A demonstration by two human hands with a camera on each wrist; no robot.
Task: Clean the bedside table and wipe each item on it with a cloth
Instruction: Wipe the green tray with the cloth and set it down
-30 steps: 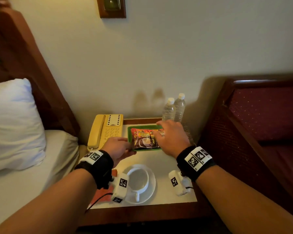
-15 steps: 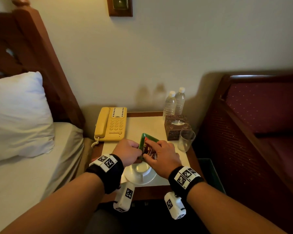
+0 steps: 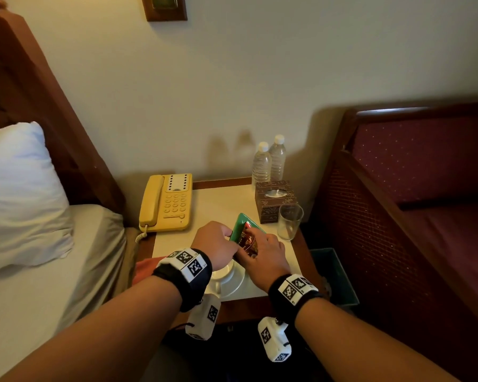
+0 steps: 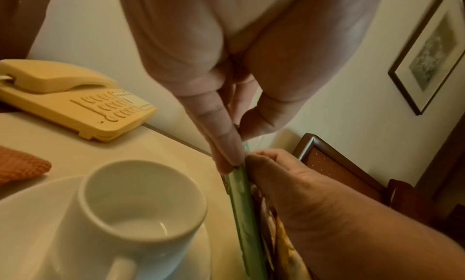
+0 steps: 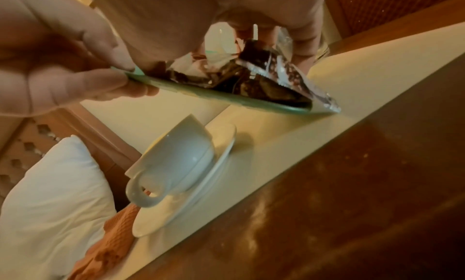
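A small green tray point(image 3: 240, 224) is tilted steeply just above the bedside table point(image 3: 218, 199), over the white cup point(image 3: 226, 272) and saucer point(image 3: 236, 285). My left hand point(image 3: 226, 235) pinches the tray's left edge point(image 4: 245, 214) between thumb and fingers. My right hand point(image 3: 255, 244) grips the dark red sachets point(image 3: 247, 239) against the tray's face point(image 5: 214, 94), fingers curled over them point(image 5: 264, 77). An orange cloth point(image 3: 146, 267) lies at the table's front left corner, untouched.
A yellow telephone point(image 3: 167, 204) sits at the back left. Two water bottles point(image 3: 261, 164), a brown tissue box point(image 3: 275, 201) and an empty glass point(image 3: 289, 220) stand along the right side. There is a bed with a pillow point(image 3: 17, 194) on the left, a red bench point(image 3: 425, 175) on the right and a bin point(image 3: 334, 274) below.
The tray lay flat at the back of the table a second ago. Both hands have pulled it toward the front and tipped it up on edge above the cup.
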